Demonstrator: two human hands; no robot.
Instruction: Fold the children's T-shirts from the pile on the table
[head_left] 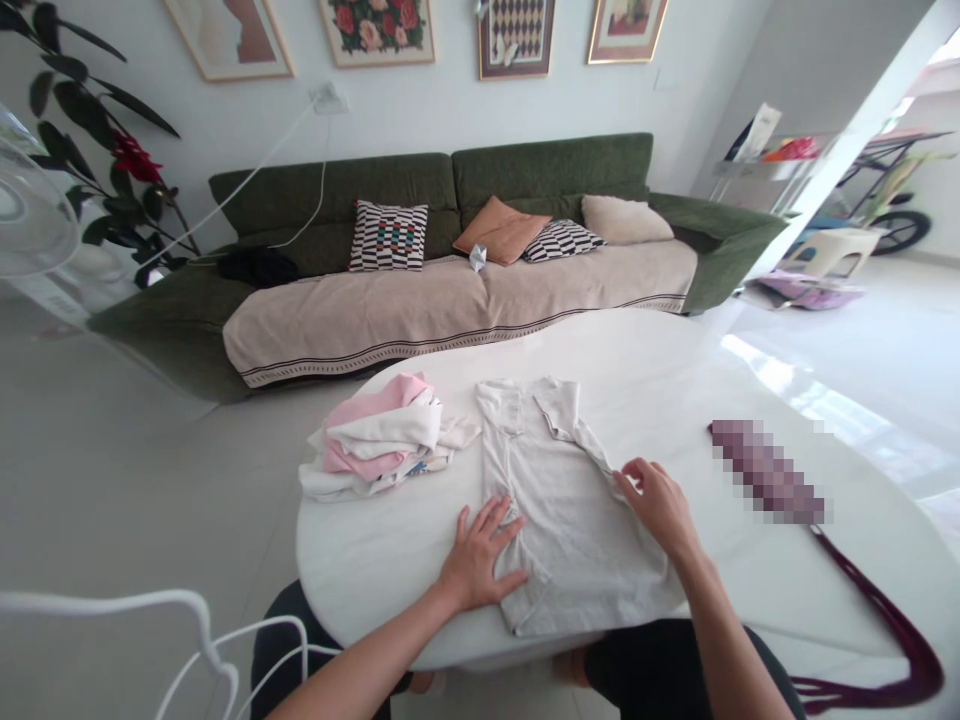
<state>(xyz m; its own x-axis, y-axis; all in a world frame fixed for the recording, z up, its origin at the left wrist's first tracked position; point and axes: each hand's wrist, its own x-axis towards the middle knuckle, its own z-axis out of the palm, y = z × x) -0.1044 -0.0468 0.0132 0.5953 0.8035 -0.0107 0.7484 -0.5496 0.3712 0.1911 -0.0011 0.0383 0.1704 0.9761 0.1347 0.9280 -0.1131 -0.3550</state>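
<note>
A pale grey short-sleeved shirt lies spread on the white table, its collar end away from me and its hem near the table's front edge. My left hand rests flat on the shirt's left side, fingers spread. At the shirt's right side edge, below the sleeve, my right hand pinches the fabric between thumb and fingertips. Left of the shirt sits a crumpled pile of pink and white clothes, touching or close to its left sleeve.
A blurred-out dark red item with a strap lies on the table's right part. Beyond the table stands a green sofa with several cushions. A white fan and a plant are at left; white tubing curves at lower left.
</note>
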